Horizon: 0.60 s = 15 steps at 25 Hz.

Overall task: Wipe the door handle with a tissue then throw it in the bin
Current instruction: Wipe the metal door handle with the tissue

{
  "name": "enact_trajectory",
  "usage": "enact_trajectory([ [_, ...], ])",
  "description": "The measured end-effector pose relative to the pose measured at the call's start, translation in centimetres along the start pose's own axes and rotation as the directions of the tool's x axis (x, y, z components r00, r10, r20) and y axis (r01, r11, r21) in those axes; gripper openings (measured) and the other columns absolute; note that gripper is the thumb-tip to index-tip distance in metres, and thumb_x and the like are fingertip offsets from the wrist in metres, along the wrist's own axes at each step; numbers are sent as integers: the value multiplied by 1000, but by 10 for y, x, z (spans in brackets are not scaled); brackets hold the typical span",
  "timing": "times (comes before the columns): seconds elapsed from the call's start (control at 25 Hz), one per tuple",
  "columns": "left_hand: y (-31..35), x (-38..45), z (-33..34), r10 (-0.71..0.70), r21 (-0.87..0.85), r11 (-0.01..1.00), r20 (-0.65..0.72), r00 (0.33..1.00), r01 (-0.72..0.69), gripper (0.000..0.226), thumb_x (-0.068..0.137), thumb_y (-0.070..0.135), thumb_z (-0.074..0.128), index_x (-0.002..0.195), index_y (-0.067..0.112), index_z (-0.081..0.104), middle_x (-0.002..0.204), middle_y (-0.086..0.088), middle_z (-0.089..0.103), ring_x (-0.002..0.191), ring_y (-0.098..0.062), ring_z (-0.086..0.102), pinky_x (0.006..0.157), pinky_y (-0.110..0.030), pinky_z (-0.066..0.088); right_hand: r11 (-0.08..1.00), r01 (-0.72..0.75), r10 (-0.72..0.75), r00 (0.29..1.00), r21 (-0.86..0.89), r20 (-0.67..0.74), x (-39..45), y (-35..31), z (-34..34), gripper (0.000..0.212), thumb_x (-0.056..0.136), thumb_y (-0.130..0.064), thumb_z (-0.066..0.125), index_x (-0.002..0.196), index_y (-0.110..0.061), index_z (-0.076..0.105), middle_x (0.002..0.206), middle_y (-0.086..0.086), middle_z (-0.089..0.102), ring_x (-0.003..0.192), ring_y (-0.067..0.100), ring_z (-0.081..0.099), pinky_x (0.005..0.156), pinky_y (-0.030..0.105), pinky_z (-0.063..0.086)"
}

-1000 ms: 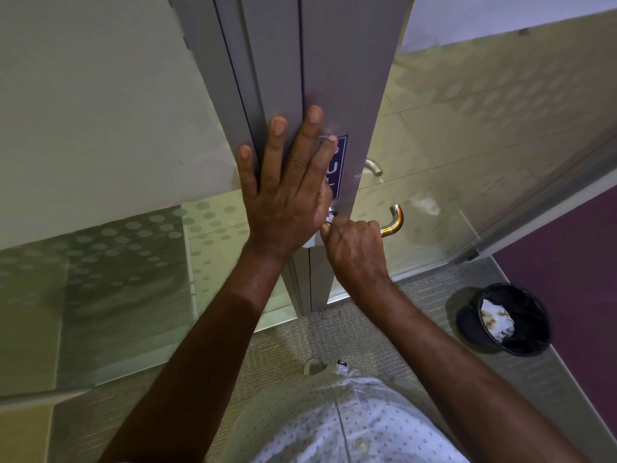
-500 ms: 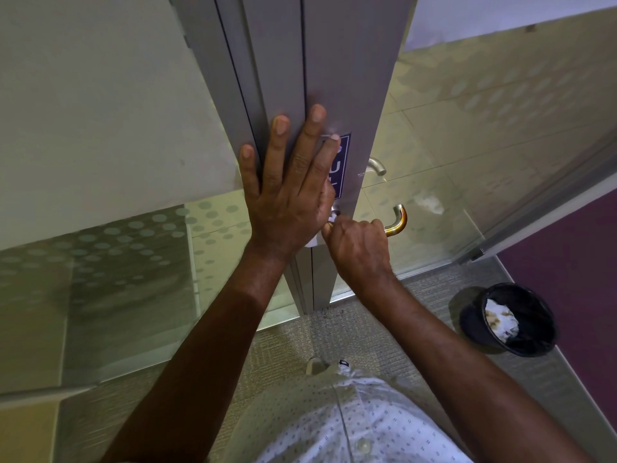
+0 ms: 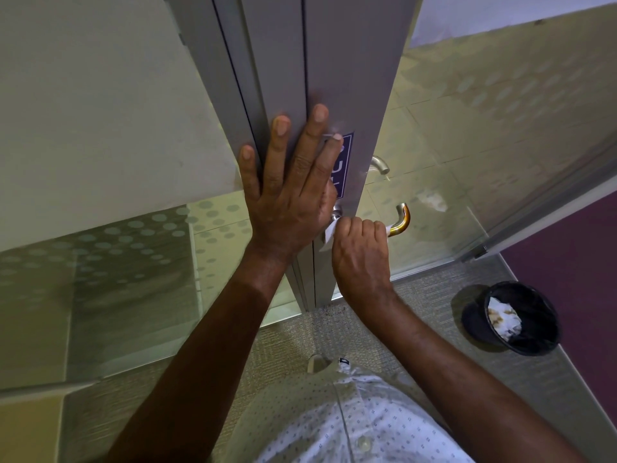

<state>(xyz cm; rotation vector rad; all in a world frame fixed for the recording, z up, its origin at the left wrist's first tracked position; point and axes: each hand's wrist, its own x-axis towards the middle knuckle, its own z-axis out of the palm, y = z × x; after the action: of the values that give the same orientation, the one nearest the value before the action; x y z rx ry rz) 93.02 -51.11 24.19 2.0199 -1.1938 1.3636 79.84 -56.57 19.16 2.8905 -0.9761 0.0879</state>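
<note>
My right hand [image 3: 362, 253] is closed around a white tissue [image 3: 329, 233] wrapped on the metal lever door handle [image 3: 400, 218]. Only the handle's curved end sticks out to the right of my fist; tissue edges peek out on both sides. My left hand [image 3: 293, 192] lies flat with fingers spread on the grey door frame [image 3: 354, 78], just left of and above the handle, partly covering a blue sign [image 3: 344, 162]. A black bin [image 3: 521, 315] with crumpled paper inside stands on the floor at the lower right.
Frosted glass panels with dot patterns flank the frame on the left [image 3: 133, 262] and right [image 3: 484, 128]. A second handle [image 3: 379, 163] shows behind the glass door. Grey carpet [image 3: 417, 295] lies below, purple flooring [image 3: 574, 262] at far right.
My right fist with the tissue has slid slightly right along the handle, and more tissue shows at its left. My left hand stays pressed on the frame.
</note>
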Motion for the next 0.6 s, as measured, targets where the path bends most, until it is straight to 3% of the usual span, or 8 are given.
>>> enact_trajectory([
  [0.12, 3, -2, 2, 0, 2, 1000, 7, 1000, 0, 49, 107, 36, 51, 156, 27, 47, 177, 4, -7, 166, -24, -15, 133, -51, -14, 994, 112, -111, 992, -8, 65, 10, 9, -4, 12, 99, -18, 55, 107, -11, 60, 88, 8, 61, 68, 22, 50, 72, 39, 42],
  [0.2, 4, -5, 1, 10, 20, 1000, 26, 1000, -10, 49, 108, 36, 49, 156, 27, 46, 176, 3, -7, 165, -24, -16, 133, -51, -15, 983, 184, -180, 980, -30, 84, 17, 14, -8, 17, 92, -16, 70, 108, -15, 65, 86, 5, 66, 60, 20, 45, 64, 34, 37],
  [0.32, 5, -7, 0, 7, 20, 1000, 39, 999, -8, 48, 108, 37, 50, 155, 28, 47, 176, 3, -7, 165, -24, -17, 133, -51, -15, 981, 189, -187, 981, -47, 46, 16, 14, -9, 20, 93, -16, 66, 113, -15, 61, 85, 6, 66, 59, 21, 48, 63, 34, 38],
  [0.48, 5, -6, -2, 9, 18, 1000, 51, 999, -10, 49, 109, 38, 48, 156, 26, 45, 176, 3, -9, 165, -25, -18, 133, -51, -16, 999, 0, 1, 1000, 34, -19, 4, -3, -9, 21, 105, -24, 44, 105, -10, 59, 87, 9, 63, 75, 26, 58, 80, 42, 47],
  [0.6, 6, -7, 0, 4, 8, 1000, 40, 999, -4, 47, 110, 38, 47, 156, 27, 46, 177, 3, -7, 165, -24, -16, 133, -50, -15, 997, -79, 79, 995, 0, 59, 8, -13, -11, 21, 103, -26, 45, 108, -7, 55, 90, 10, 63, 82, 27, 61, 87, 44, 45],
])
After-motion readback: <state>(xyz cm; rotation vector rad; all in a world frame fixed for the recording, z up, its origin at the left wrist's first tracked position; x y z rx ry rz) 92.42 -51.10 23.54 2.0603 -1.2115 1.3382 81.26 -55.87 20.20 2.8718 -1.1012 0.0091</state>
